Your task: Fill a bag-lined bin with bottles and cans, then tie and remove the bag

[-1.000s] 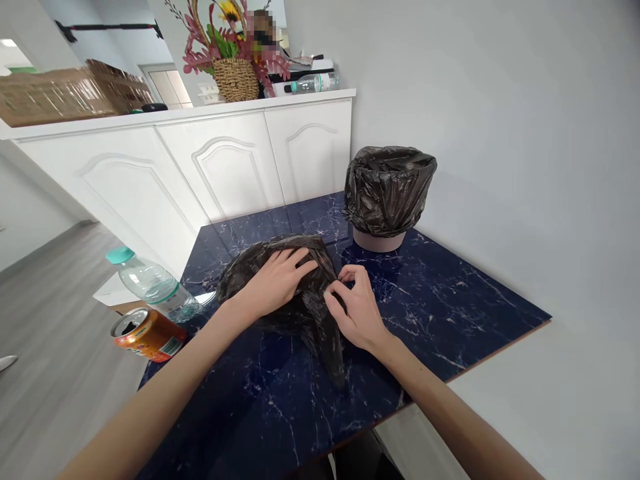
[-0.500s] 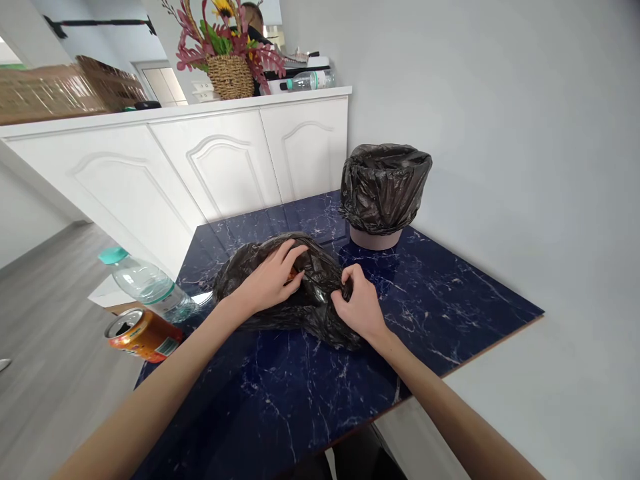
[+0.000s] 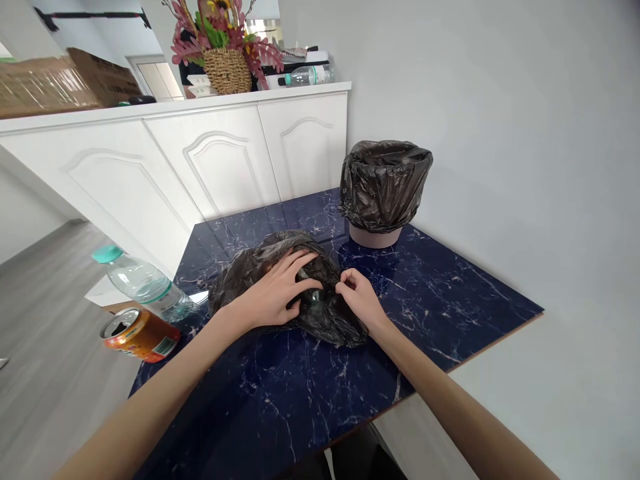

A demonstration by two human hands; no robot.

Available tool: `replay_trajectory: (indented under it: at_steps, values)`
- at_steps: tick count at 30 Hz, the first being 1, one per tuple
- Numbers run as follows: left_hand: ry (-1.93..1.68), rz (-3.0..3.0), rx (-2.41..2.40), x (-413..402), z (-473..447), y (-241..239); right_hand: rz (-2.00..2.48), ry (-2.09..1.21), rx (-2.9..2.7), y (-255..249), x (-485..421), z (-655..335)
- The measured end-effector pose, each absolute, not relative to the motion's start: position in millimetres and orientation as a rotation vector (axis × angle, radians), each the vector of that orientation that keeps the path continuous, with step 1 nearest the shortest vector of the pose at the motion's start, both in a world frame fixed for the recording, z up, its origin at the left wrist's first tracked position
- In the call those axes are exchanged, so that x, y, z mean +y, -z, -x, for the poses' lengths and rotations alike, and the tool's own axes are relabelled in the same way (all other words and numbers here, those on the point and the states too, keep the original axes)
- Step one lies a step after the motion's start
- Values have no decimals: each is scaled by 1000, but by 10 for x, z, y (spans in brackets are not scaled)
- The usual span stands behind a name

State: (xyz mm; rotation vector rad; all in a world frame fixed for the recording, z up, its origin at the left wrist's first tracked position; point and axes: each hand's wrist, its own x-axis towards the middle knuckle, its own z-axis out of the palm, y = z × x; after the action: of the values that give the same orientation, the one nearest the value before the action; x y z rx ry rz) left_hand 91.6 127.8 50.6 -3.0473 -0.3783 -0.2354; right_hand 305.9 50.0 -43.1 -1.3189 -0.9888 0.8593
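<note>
A crumpled black plastic bag (image 3: pixel 330 323) lies bulging on the blue marbled table. Across its top rests my left hand (image 3: pixel 277 290), fingers spread and pressing on the film. My right hand (image 3: pixel 363 300) pinches the bag's right side between thumb and bent fingers. Something clear and shiny shows at the bag's middle between the two hands, too covered to name. Behind, a bin (image 3: pixel 375 238) stands upright, lined with another black bag (image 3: pixel 385 190) folded over its rim.
Left of the bag stand an opened orange drink can (image 3: pixel 143 335) and a clear bottle with a teal cap (image 3: pixel 145 283). Along the back runs a white cabinet (image 3: pixel 225 157) bearing a flower basket (image 3: pixel 227 71), a lying bottle (image 3: pixel 310 75) and a cardboard box (image 3: pixel 65 80). A wall borders the right.
My left hand has slid right over the bag and spread its fingers; the orange patch seen under it is now covered. My right hand's pinch has shifted slightly.
</note>
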Motion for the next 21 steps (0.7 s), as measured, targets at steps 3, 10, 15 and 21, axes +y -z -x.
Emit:
replay_trajectory:
  at_steps: [3,10,15,21]
  values:
    - [265,3023,-328,1272,-953,-424,1394,-734,-1014,441,476,-3081]
    - [281,2940,-358,1256,-968,-352,1503,-537,-1129,457,460,-3076]
    - [413,2879,-583,1279,-812,-500,1516,-509,-1167,471,462,-3066]
    - [1009,2921,-886,1053,-679,-747,1537,-482,-1172,475,456,-3076]
